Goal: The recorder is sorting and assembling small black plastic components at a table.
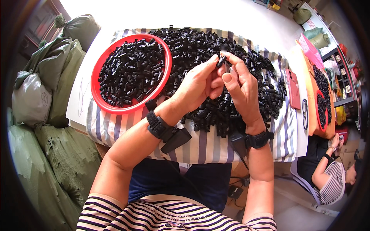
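Left hand [198, 79] is pinching a small black part [221, 62] above the pile; right hand [244, 90] is meeting it there, its exact grip unclear. Black pile [210, 115] is covering much of the striped cloth [183, 150] on a white table [75, 101]. Red tub [116, 109] is sitting left, holding more parts; red phone [294, 90] is lying right. Green sacks [63, 161] are crowding the left side; a co-worker [332, 183] is sitting at right beside an orange-covered table [305, 71].
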The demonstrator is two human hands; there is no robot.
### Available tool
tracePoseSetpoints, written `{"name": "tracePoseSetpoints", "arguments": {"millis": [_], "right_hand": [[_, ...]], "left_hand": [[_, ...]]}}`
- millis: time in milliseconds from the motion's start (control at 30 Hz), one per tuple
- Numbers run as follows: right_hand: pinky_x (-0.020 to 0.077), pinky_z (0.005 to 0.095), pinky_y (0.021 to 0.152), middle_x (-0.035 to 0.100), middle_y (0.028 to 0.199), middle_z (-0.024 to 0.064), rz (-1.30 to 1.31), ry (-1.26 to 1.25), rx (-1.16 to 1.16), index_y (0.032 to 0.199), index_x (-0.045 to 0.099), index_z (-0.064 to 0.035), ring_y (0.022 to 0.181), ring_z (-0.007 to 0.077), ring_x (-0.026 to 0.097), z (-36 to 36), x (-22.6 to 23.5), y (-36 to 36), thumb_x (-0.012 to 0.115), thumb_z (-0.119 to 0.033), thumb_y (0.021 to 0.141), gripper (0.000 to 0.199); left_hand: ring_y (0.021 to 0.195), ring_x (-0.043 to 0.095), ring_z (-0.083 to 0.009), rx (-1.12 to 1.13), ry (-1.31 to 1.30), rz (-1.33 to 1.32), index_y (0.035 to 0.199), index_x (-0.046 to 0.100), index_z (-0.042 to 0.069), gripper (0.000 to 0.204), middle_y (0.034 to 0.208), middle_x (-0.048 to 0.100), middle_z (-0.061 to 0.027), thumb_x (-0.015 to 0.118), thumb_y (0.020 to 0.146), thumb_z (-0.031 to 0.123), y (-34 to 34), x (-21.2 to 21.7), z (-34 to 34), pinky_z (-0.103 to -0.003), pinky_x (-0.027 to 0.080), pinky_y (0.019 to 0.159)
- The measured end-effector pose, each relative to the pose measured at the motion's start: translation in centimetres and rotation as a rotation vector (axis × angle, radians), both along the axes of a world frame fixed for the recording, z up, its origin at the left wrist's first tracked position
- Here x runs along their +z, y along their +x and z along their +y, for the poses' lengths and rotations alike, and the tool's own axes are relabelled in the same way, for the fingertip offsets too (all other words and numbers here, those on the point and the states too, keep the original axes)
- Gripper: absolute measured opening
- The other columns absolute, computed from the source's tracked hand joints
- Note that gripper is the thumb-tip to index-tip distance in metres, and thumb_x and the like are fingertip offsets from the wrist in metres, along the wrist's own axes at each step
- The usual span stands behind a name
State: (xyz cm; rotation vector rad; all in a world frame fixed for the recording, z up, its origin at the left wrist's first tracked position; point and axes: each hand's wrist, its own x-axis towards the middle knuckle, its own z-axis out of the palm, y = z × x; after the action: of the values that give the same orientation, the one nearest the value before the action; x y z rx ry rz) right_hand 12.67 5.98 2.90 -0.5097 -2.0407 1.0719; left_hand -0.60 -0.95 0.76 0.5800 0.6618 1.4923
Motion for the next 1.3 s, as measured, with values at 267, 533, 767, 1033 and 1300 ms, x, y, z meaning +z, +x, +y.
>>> {"name": "tracePoseSetpoints", "arguments": {"millis": [267, 533, 767, 1033, 1300], "right_hand": [[0.0526, 0.0351, 0.076, 0.068, 0.099, 0.0142, -0.191, 0.258, -0.135, 0.125, 0.056, -0.0079, 0.088, 0.0299, 0.068, 0.1, -0.3, -0.2, 0.063, -0.042, 0.087, 0.051], [0.0535, 0.0353, 0.073, 0.068, 0.099, 0.0147, -0.221, 0.315, -0.149, 0.123, 0.057, -0.0095, 0.086, 0.0304, 0.068, -0.2, 0.3, -0.2, 0.067, -0.037, 0.085, 0.048], [0.0534, 0.0341, 0.072, 0.068, 0.097, 0.014, -0.194, 0.275, -0.159, 0.122, 0.058, -0.0096, 0.085, 0.0293, 0.068, -0.2, -0.1, -0.4, 0.068, -0.036, 0.085, 0.047], [0.0525, 0.0319, 0.069, 0.068, 0.094, 0.012, -0.161, 0.253, -0.144, 0.123, 0.058, -0.011, 0.077, 0.0248, 0.067, -0.1, 0.1, -0.1, 0.069, -0.037, 0.084, 0.048], [0.0475, 0.0309, 0.056, 0.061, 0.068, 0.004, -0.39, 0.232, -0.274, 0.095, 0.062, -0.0086, 0.06, 0.0188, 0.06, 0.5, -0.4, -0.4, 0.074, -0.023, 0.079, 0.025]], "left_hand": [[0.051, 0.038, -0.0077, 0.055, -0.001, 0.034, 0.092, 0.054, 0.009, 0.032, 0.066, 0.046, 0.0023, 0.041, 0.1, 0.038, -0.2, -0.5, 0.3, -0.022, 0.031, 0.044], [0.049, 0.042, -0.01, 0.127, -0.012, 0.2, 0.092, 0.054, 0.009, 0.033, 0.067, 0.049, -0.0001, 0.04, 0.1, 0.037, -0.1, -0.7, 0.2, -0.023, 0.034, 0.044], [0.05, 0.042, -0.0108, 0.13, 0.013, 0.207, 0.085, 0.051, 0.01, 0.032, 0.064, 0.043, 0.0007, 0.039, 0.101, 0.036, -0.1, -0.5, 0.1, -0.024, 0.033, 0.046], [0.05, 0.041, -0.0107, 0.137, -0.032, 0.174, 0.083, 0.049, 0.01, 0.033, 0.064, 0.042, 0.0016, 0.04, 0.1, 0.036, -0.1, -0.4, 0.3, -0.024, 0.033, 0.046], [0.051, 0.043, -0.0169, 0.603, 0.194, -0.327, 0.077, 0.049, 0.011, 0.045, 0.059, 0.04, -0.0009, 0.037, 0.095, 0.05, -4.9, 0.6, 0.0, -0.029, 0.036, 0.05]]}}
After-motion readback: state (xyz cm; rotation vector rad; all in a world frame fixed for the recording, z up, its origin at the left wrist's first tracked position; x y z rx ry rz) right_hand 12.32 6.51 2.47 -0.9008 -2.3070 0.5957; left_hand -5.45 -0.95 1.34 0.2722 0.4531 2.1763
